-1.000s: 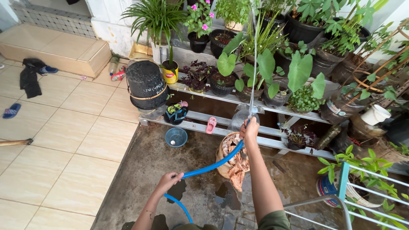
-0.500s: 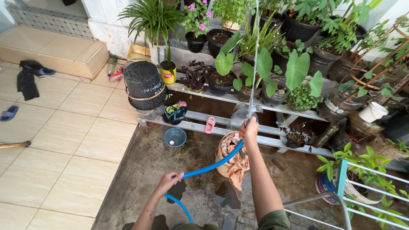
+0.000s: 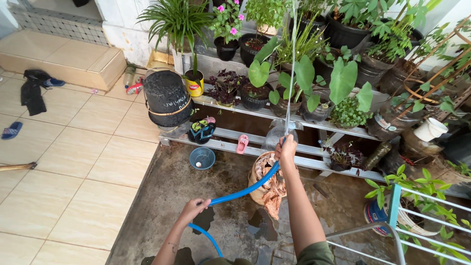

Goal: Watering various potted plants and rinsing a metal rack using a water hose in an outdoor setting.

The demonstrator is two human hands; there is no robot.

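Risk first: right hand (image 3: 287, 151) pinches the hose (image 3: 245, 189) end w/ the jet (image 3: 293, 64) going almost straight up the frame's centre, so a small wrist tilt would prob throw water past the pots onto the wall or back on the person. Grip looks wet; if the fingers slip, the end could whip round & spray the tiles at left. Floor (image 3: 196, 196) under the arms is already wet w/ puddles, so a slip hazard. Hard jet could also knock soil out of the small pots or flatten the big-leaf plant (image 3: 343, 81).

Hands: right hand closed round the hose tip, centre frame, fingers curled tight, thumb seems to sit over the mouth but can't tell for sure. Left hand (image 3: 194, 208), lower centre, wrapped shut round the hose further back, taking up slack. Hose runs blue from bottom edge, up thru left hand, then diagonally to right hand.

Outward: brown basket (image 3: 265, 191) of dry leaves just below right hand; blue bowl (image 3: 202, 158) to its left; pink sandal (image 3: 243, 143) on the bottom shelf (image 3: 230, 146); black upturned pot (image 3: 168, 97) upper left of centre; yellow can (image 3: 195, 83) beside it; pink flowers (image 3: 226, 19) at top; white bucket (image 3: 430, 129) at right; metal rack (image 3: 422, 216) lower right; dark clothes (image 3: 32, 91) far left on tiles
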